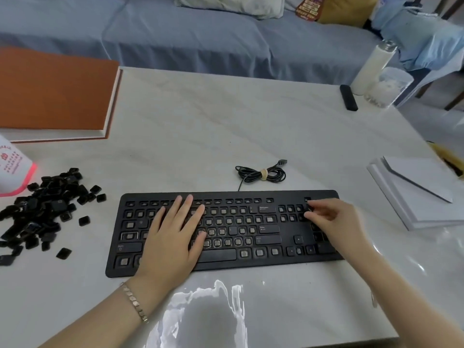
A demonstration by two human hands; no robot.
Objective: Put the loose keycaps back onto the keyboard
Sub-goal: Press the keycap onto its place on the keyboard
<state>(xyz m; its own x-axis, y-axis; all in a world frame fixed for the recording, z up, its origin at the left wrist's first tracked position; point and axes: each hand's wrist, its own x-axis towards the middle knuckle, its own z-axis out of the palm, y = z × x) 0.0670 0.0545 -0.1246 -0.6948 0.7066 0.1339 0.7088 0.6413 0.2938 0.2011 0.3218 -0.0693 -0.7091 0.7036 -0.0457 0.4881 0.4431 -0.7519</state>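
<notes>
In the head view, the black keyboard [226, 229] is lying on the near middle of the table [226, 121], with most of its sockets showing bare switch domes and only a few keys in place, such as Backspace, Enter and the space bar. The left hand [173, 237] is resting flat on the keyboard's left-centre, its fingers straight and spread, holding nothing and likely steadying the board. The right hand [334, 222] is hovering over the number-pad end with its fingers curled narrow, and it seems to be pinching a small dark keycap [309, 208] right at the board's surface. The pile of loose keycaps [42, 209] is lying well apart to the left, running out past the frame's edge. From here the cap may be going down tilted or into the wrong socket, since the bare sockets look alike; pressing it then could jam or snap its clips. The flat left palm could also be bearing on exposed domes. A forearm reaching left might be scattering keycaps. At the far right corner a white bottle [371, 69] is standing capped, its contents hidden, and just beside it a clear plastic box [386, 89] is holding something white, too blurred to name.
</notes>
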